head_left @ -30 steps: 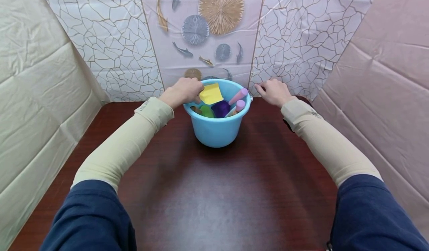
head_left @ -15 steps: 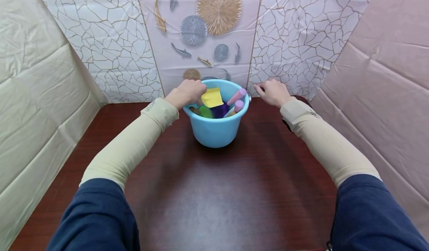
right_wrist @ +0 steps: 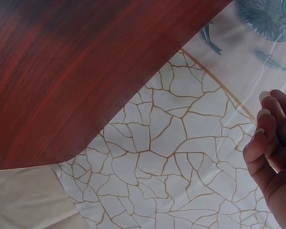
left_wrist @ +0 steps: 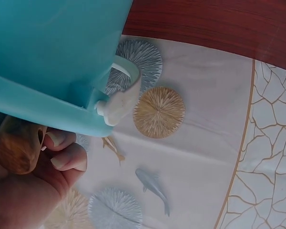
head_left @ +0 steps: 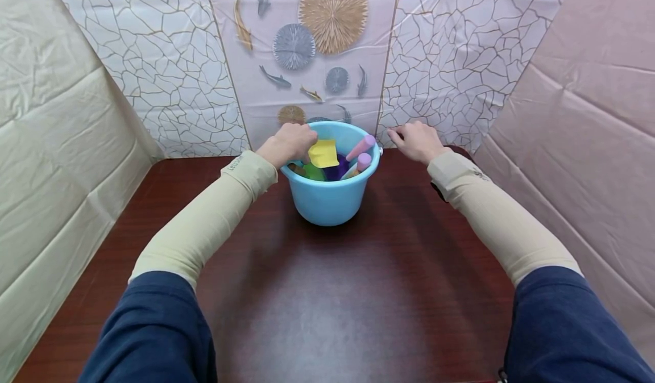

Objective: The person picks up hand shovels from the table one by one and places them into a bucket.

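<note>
A light blue bucket [head_left: 327,198] stands near the back of the table with several tools in it. My left hand [head_left: 291,143] is over its left rim and grips what looks like a spatula with a flat yellow blade [head_left: 324,154]; the blade hangs over the bucket's mouth. In the left wrist view a wooden handle end [left_wrist: 19,148] with a hole lies against the curled fingers [left_wrist: 69,157]. Whether it joins the yellow blade is hidden. My right hand [head_left: 418,141] hovers right of the bucket, its fingers loosely curled with nothing in them.
Inside the bucket lie two pink handles [head_left: 361,146], a purple piece [head_left: 336,169], a green piece [head_left: 314,171] and something brown. A white hinge [left_wrist: 117,107] joins the bucket's handle to its side. The dark red table [head_left: 317,292] meets patterned cloth walls.
My left hand has shifted slightly right and down over the bucket, and the yellow blade has sunk lower toward its mouth. My right hand has stayed nearly still.
</note>
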A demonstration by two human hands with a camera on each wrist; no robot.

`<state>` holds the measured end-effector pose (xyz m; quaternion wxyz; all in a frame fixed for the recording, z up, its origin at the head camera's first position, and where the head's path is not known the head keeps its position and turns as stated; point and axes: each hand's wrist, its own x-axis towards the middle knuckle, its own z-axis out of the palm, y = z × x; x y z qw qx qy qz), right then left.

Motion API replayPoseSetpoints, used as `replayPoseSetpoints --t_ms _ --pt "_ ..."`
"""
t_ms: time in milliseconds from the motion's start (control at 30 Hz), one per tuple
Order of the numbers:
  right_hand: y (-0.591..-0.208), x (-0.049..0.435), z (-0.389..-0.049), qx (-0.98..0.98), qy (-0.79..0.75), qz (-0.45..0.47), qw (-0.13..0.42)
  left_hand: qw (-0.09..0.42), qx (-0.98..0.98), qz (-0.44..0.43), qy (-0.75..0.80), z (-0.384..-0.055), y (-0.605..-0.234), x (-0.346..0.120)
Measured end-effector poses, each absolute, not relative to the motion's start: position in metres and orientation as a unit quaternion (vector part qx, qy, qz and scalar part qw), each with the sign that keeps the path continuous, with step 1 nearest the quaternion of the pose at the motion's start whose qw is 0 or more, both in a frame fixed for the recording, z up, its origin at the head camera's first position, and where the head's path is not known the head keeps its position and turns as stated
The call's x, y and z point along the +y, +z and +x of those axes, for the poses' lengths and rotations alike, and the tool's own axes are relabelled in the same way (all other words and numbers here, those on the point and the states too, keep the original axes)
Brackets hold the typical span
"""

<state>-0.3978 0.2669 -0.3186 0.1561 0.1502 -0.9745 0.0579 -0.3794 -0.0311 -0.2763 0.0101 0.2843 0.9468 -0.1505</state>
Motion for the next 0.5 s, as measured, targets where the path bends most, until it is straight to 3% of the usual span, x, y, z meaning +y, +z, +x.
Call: replayPoseSetpoints --t_ms 500 --pt "-0.3200 0.2648 -0.3980 -0.974 0.060 0.151 0.160 0.009 0.944 0.283 -0.171 -0.3768 -0.2758 -0.0313"
